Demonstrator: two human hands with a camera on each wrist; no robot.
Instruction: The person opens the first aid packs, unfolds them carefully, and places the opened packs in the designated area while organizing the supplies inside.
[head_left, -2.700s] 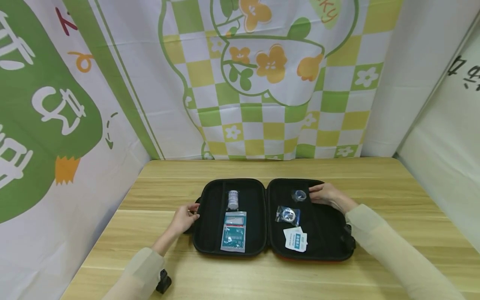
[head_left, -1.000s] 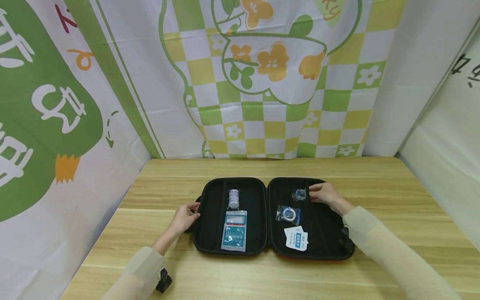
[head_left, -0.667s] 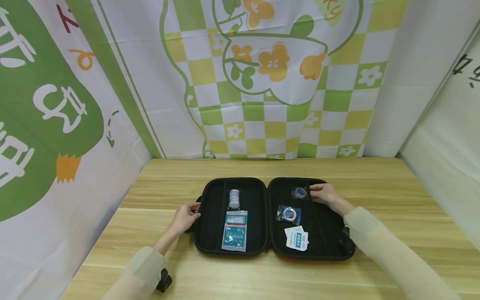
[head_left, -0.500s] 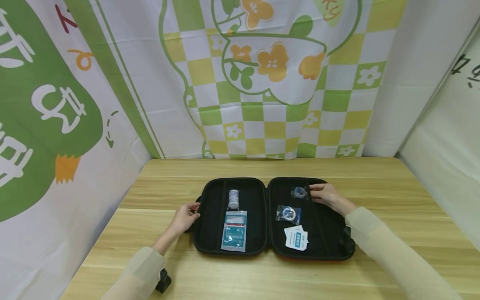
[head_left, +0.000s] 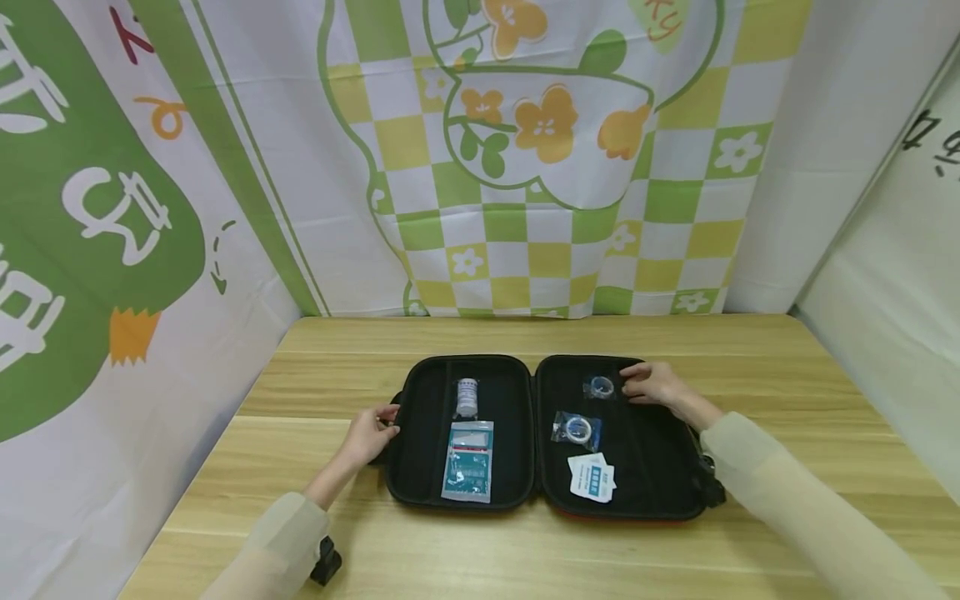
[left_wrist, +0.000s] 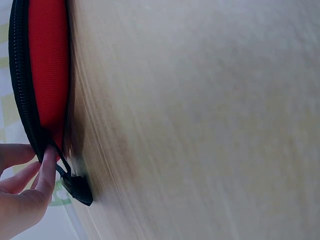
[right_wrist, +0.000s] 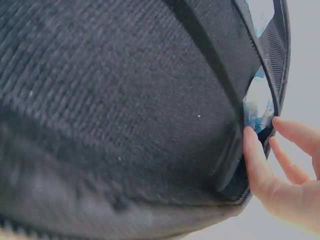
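Note:
A black-lined case (head_left: 513, 400) lies unfolded on the table, its outside red in the left wrist view. My left hand (head_left: 369, 435) pinches the zippered rim (left_wrist: 21, 80) at the case's left side, beside a black cord pull (left_wrist: 77, 189). At the far right of the case is my right hand (head_left: 651, 383), fingers loosely bent. Its fingertips come close to a wrapped tape roll (head_left: 602, 387); in the right wrist view they are at the lower end of a clear-and-blue packet (right_wrist: 259, 102). Whether they touch it is unclear.
In the right half lie another wrapped roll (head_left: 578, 429) and white sachets (head_left: 592, 481). The left half holds a white bottle (head_left: 467, 398) and a teal packet (head_left: 468, 462). A black device (head_left: 326, 562) is at the left wrist. A patterned curtain (head_left: 540, 275) hangs behind the table.
My right hand has shifted slightly to the right, and its fingertips have drawn away from the black band by the upper roll. The left hand stays at the rim.

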